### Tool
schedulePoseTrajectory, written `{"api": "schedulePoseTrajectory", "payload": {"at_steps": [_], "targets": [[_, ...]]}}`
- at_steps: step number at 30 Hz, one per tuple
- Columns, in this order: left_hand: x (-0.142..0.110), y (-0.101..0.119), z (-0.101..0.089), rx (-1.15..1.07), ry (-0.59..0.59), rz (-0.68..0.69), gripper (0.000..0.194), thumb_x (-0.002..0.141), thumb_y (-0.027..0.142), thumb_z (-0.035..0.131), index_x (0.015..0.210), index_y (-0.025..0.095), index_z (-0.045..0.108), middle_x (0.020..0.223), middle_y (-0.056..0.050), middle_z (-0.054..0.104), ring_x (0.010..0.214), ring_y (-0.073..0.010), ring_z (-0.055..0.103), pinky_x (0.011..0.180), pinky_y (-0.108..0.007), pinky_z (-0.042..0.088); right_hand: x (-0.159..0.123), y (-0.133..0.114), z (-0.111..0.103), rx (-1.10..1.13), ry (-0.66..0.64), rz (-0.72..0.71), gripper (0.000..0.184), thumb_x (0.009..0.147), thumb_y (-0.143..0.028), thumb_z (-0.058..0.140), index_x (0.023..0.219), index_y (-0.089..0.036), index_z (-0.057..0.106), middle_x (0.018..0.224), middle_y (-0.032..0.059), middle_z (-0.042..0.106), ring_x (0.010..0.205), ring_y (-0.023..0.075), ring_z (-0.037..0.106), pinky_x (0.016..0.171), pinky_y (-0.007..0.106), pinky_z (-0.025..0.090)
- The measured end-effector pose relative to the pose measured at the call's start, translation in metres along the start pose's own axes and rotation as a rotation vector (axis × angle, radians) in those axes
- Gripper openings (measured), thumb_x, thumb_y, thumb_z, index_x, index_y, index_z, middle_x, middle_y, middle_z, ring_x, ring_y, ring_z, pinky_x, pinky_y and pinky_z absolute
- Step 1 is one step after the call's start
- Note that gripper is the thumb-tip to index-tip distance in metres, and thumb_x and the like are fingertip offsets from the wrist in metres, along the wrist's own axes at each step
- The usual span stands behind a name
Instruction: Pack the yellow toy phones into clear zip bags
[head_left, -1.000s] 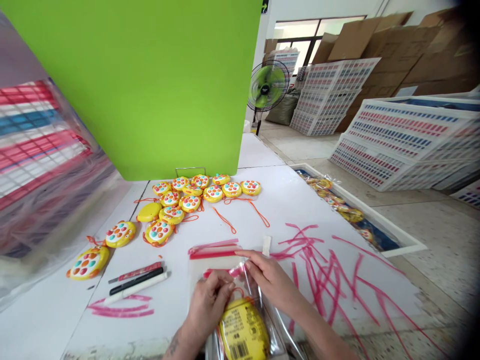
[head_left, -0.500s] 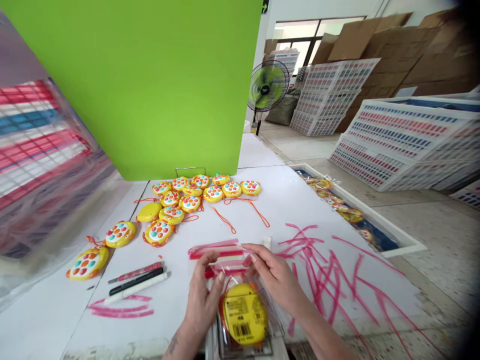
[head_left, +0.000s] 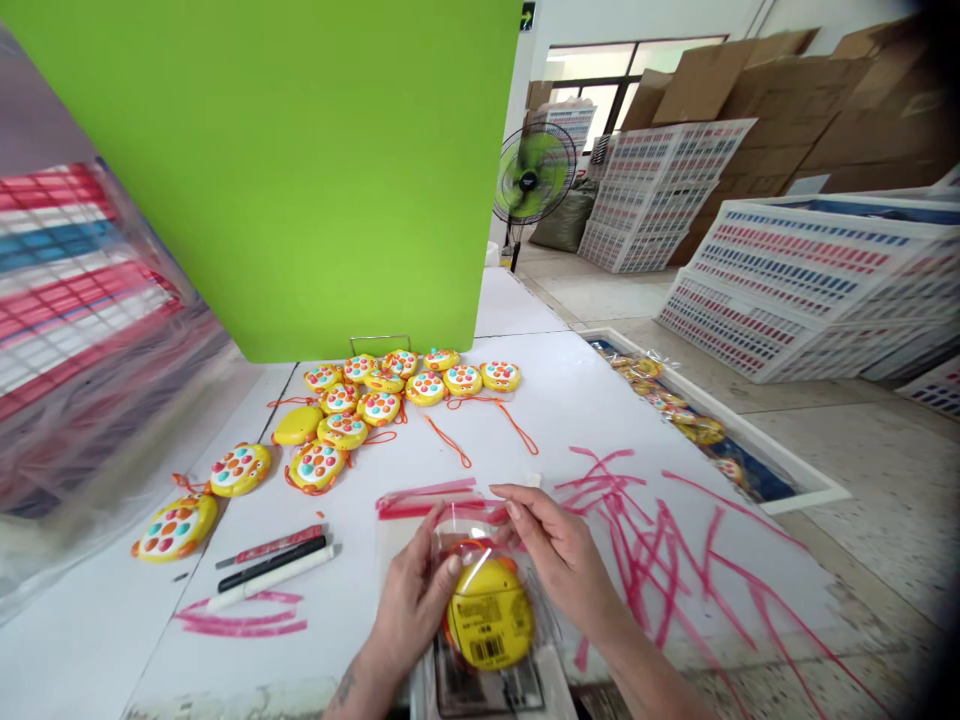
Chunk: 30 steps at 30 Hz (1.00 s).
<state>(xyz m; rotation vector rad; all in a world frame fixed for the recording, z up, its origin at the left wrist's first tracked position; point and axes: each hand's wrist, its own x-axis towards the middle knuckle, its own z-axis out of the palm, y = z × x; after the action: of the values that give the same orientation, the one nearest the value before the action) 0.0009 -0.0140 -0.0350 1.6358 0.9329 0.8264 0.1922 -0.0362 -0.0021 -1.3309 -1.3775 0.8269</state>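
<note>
A yellow handheld toy, its barcode side up, lies inside a clear plastic bag at the table's front edge. My left hand is closed on the bag's upper left edge, thumb and fingers curled round the film. At the upper right edge my right hand pinches the same bag between thumb and fingers. An orange cord shows near the bag's top. Under the toy is a clear, dark-framed piece, partly hidden. Just behind the hands lies a flat stack of clear bags with a pink strip.
Several yellow toys with coloured buttons lie before a green panel. At left are a black pen, a white pen and a red-handled knife. Pink strips litter the right side; a white crate holds bagged toys.
My left hand has moved slightly, its fingers now closer to the bag's mouth. The toy sits a little higher, and more of the dark-framed piece shows below it.
</note>
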Motion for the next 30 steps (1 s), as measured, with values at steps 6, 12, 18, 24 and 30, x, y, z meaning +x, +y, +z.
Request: {"api": "schedulePoseTrajectory", "payload": {"at_steps": [6,12,18,24,30], "targets": [[0.002,0.004,0.000,0.097,0.035,-0.066,0.039,0.092,0.044,0.043,0.112,0.019,0.065,0.102,-0.007,0.072,0.093,-0.0231,0.066,0.079,-0.032,0.053,0.002,0.003,0.000,-0.017,0.014,-0.015,0.028,0.093,-0.037,0.042,0.110,-0.023,0.061,0.084,0.0025,0.069,0.072,0.0141,0.067,0.067,0.025,0.053],[0.003,-0.005,0.000,-0.158,0.195,-0.177,0.045,0.089,0.051,0.045,0.107,0.016,0.066,0.099,-0.010,0.073,0.093,-0.0260,0.066,0.081,-0.035,0.052,0.003,0.016,0.003,-0.055,0.110,0.000,0.030,0.093,-0.038,0.043,0.112,-0.021,0.059,0.080,0.0026,0.069,0.071,0.0143,0.067,0.068,0.026,0.054],[0.005,-0.006,-0.002,-0.197,0.235,-0.193,0.044,0.086,0.052,0.050,0.101,0.015,0.067,0.090,-0.008,0.073,0.087,-0.0250,0.066,0.076,-0.032,0.051,0.008,0.020,0.004,-0.173,0.174,-0.062,0.027,0.093,-0.032,0.042,0.112,-0.022,0.058,0.089,0.0045,0.069,0.081,0.0164,0.066,0.073,0.030,0.054],[0.005,-0.004,-0.004,-0.168,0.179,-0.154,0.035,0.089,0.044,0.049,0.103,0.017,0.066,0.095,-0.005,0.071,0.089,-0.0216,0.063,0.078,-0.028,0.048,0.013,-0.002,0.008,-0.416,0.216,-0.438,0.021,0.088,-0.016,0.050,0.105,-0.022,0.060,0.093,0.0052,0.067,0.091,0.0189,0.059,0.079,0.035,0.051],[0.004,0.002,-0.002,-0.172,0.124,-0.073,0.034,0.092,0.037,0.046,0.117,0.017,0.058,0.106,-0.006,0.068,0.096,-0.0211,0.061,0.084,-0.028,0.046,0.015,-0.014,0.045,-0.557,-0.003,-0.642,0.031,0.086,-0.008,0.051,0.115,-0.019,0.056,0.099,0.0042,0.068,0.094,0.0188,0.056,0.083,0.034,0.049]]}}
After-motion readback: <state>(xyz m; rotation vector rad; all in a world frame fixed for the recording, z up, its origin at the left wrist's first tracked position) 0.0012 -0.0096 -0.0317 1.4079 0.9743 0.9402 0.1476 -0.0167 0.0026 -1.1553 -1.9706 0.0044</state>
